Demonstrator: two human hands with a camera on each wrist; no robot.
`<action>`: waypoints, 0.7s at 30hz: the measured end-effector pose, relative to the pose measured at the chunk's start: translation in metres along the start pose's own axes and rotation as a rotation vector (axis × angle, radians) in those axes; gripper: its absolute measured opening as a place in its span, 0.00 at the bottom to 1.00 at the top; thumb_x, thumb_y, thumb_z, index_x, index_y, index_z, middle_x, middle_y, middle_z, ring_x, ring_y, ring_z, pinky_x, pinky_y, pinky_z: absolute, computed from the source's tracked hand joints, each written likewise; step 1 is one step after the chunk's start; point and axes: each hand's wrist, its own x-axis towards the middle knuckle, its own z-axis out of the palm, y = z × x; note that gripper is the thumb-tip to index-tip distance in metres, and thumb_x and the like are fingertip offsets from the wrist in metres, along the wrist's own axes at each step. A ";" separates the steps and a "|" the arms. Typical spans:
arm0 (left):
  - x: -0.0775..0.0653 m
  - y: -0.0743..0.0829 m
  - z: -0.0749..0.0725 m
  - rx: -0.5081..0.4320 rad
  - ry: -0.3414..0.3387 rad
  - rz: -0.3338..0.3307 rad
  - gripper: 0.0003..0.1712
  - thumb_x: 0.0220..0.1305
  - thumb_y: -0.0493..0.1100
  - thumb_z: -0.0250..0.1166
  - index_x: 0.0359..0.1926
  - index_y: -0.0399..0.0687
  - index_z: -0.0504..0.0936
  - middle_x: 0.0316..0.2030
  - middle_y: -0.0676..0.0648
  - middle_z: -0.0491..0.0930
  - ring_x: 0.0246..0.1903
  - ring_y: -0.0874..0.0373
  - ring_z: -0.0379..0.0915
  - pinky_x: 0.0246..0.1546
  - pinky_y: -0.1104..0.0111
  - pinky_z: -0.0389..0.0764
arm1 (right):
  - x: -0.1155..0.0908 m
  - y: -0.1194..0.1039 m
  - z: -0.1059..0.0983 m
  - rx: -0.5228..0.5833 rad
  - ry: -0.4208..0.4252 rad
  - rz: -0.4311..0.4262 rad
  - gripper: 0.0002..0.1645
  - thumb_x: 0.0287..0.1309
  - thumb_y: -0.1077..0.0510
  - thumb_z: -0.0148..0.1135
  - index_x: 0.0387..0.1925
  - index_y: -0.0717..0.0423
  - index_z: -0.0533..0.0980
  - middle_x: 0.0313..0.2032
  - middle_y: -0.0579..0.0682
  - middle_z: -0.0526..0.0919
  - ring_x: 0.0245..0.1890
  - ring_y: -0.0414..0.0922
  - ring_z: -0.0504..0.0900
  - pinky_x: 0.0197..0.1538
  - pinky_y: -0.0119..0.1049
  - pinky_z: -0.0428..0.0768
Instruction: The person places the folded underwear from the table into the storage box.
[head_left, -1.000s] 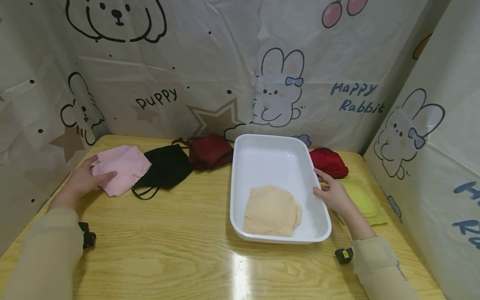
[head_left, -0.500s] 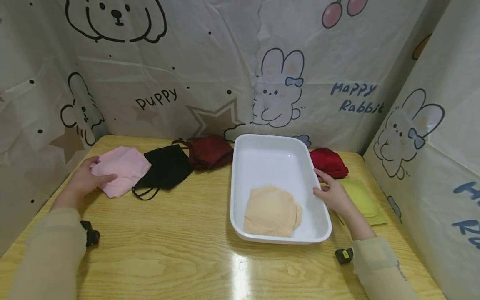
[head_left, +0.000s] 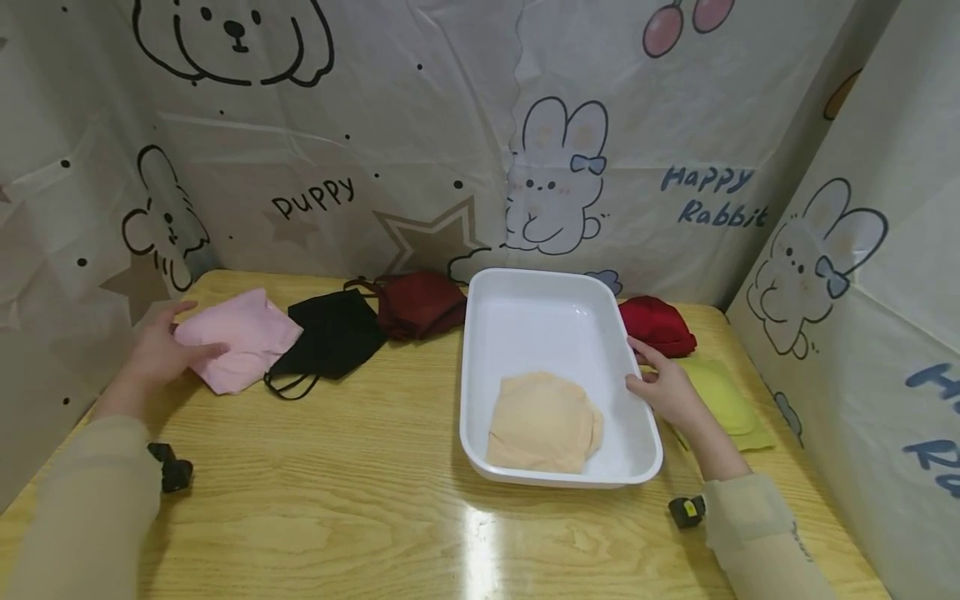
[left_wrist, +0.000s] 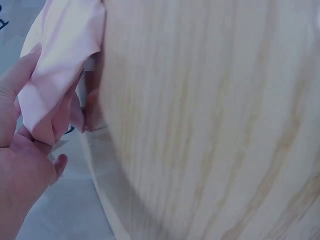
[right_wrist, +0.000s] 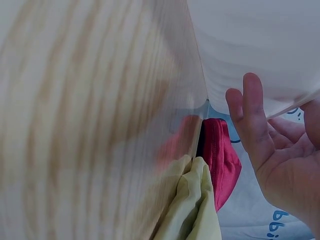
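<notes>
At the table's left side, my left hand (head_left: 159,354) pinches a folded pink cloth piece (head_left: 243,337), thumb on top and fingers at its left edge and beneath. The left wrist view shows the pink cloth (left_wrist: 57,65) between thumb and fingers. My right hand (head_left: 667,387) grips the right rim of a white plastic tray (head_left: 525,321), thumb at the rim and the other fingers along the outer wall. A folded beige cloth piece (head_left: 543,425) lies in the near part of the tray. In the right wrist view, fingers of the right hand (right_wrist: 280,155) touch the tray's outside.
Beside the pink piece lie a black cloth piece (head_left: 333,337) with thin loops and a maroon one (head_left: 422,307) with a strap. Right of the tray are a red shiny piece (head_left: 656,325) and a yellow one (head_left: 723,404). Printed sheets (head_left: 420,125) wall the table.
The left hand has shifted slightly left, and the left edge of the pink cloth is drawn a little that way and raised. The right hand and tray stay put.
</notes>
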 end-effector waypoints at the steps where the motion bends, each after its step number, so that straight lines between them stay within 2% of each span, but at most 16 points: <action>1: -0.001 0.001 -0.001 0.000 0.010 0.011 0.57 0.55 0.59 0.67 0.73 0.38 0.44 0.62 0.21 0.51 0.55 0.29 0.54 0.52 0.38 0.62 | 0.000 0.000 0.000 0.000 0.000 0.000 0.42 0.61 0.58 0.57 0.73 0.52 0.51 0.59 0.65 0.66 0.49 0.57 0.75 0.49 0.44 0.81; 5: -0.005 0.006 -0.004 -0.018 0.029 0.027 0.56 0.54 0.60 0.68 0.72 0.40 0.49 0.63 0.24 0.53 0.55 0.32 0.55 0.50 0.41 0.63 | 0.001 0.001 0.000 -0.002 0.000 0.003 0.42 0.61 0.58 0.57 0.73 0.51 0.51 0.59 0.65 0.66 0.50 0.58 0.75 0.50 0.45 0.80; 14: -0.012 0.017 -0.008 -0.076 -0.003 0.007 0.56 0.52 0.62 0.68 0.74 0.52 0.48 0.67 0.26 0.49 0.58 0.32 0.52 0.53 0.38 0.62 | 0.002 0.001 0.000 -0.005 0.005 0.001 0.42 0.61 0.58 0.57 0.73 0.51 0.51 0.59 0.65 0.67 0.49 0.57 0.75 0.49 0.44 0.81; 21: -0.015 0.027 -0.009 -0.065 -0.002 0.056 0.56 0.52 0.59 0.69 0.73 0.47 0.48 0.66 0.26 0.50 0.58 0.31 0.54 0.51 0.38 0.64 | 0.001 0.001 0.000 -0.005 0.007 0.004 0.41 0.61 0.58 0.57 0.73 0.51 0.52 0.59 0.64 0.67 0.48 0.56 0.75 0.49 0.44 0.81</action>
